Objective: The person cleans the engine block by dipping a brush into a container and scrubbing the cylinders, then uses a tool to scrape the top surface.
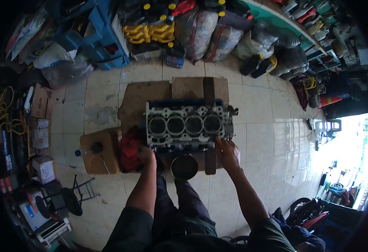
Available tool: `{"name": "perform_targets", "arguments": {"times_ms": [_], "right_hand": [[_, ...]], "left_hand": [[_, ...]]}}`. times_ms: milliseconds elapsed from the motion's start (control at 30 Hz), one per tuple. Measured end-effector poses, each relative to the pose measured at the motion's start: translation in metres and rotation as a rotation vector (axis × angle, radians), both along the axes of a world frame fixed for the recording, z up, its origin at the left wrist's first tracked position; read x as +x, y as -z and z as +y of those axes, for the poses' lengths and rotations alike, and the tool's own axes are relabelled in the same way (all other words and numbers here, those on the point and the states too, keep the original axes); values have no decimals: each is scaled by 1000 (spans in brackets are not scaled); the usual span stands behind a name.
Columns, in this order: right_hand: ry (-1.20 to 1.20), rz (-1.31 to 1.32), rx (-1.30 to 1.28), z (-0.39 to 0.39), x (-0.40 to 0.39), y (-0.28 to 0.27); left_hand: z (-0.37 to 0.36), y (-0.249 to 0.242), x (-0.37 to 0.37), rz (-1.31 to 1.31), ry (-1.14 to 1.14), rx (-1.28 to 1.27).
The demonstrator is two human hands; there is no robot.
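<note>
A metal engine block [184, 136] with its row of round cylinder bores facing up stands in the middle, on a blue support over cardboard. My right hand [228, 153] touches the block's near right corner; its fingers reach to the edge, and whether they pinch anything is too small to tell. At the block's near left corner, my left hand [145, 154] is beside a red cloth [129, 149]; its fingers are dark and blurred. Between my arms and just in front of the block is a round pan [184, 167].
Left of the cloth, a brown box-like stand [98, 161] holds a bottle [89, 149]. Cardboard [144, 94] lies under and behind the block. Blue crates [102, 38] and filled plastic bags [198, 35] line the back. A small black stool [71, 201] stands at the lower left.
</note>
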State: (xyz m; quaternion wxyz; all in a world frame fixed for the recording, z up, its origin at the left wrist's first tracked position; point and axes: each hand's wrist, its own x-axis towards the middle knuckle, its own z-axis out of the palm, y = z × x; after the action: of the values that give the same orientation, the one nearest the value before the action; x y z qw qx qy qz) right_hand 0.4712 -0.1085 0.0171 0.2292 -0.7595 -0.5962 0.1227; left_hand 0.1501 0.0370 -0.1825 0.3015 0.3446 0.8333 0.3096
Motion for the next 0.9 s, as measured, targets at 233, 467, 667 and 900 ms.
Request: {"name": "perform_targets", "arguments": {"times_ms": [233, 467, 667, 900], "right_hand": [[-232, 144, -282, -60, -105, 61], [-16, 346, -591, -12, -149, 130], [-42, 249, -571, -18, -160, 201], [114, 198, -499, -48, -184, 240]], "left_hand": [[15, -79, 15, 100, 236, 210], [39, -105, 35, 109, 555, 322], [39, -110, 35, 30, 580, 220], [40, -99, 32, 66, 566, 200]]}}
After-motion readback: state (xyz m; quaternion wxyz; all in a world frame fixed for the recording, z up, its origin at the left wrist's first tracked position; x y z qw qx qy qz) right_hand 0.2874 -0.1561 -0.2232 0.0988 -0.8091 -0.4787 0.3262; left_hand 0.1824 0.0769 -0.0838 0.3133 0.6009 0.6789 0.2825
